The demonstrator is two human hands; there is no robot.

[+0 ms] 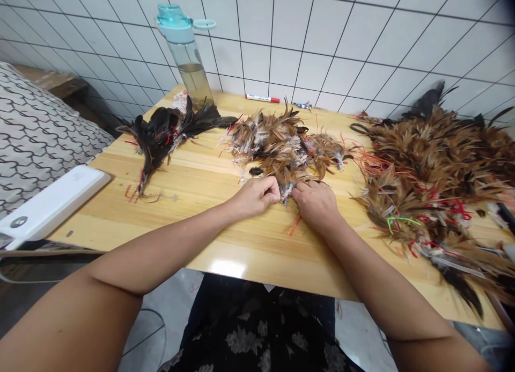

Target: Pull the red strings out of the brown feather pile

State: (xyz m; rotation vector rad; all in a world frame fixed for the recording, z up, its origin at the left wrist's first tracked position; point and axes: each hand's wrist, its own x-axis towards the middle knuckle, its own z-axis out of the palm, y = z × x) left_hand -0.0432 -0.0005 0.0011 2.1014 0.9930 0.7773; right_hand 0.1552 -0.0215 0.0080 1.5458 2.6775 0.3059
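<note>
On the wooden table, my left hand [257,196] is closed, thumb and fingertips pinched at the left side of a small bunch of brown feathers [286,189]. Against the right side of the same bunch, my right hand [316,203] curls its fingers over the feathers; its fingertips are partly hidden. The bunch's pale quill ends point toward me between the two hands. Just beyond lies a loose pile of brown feathers [277,141] with whitish fluff and bits of red string. A red string [295,225] lies beside my right hand.
Black feathers tied with red string [155,141] lie at the left, near a tall water bottle [193,71]. A large heap of brown feathers [430,157] covers the right side. A marker [262,99] lies by the tiled wall; a white device [56,200] sits at the left edge.
</note>
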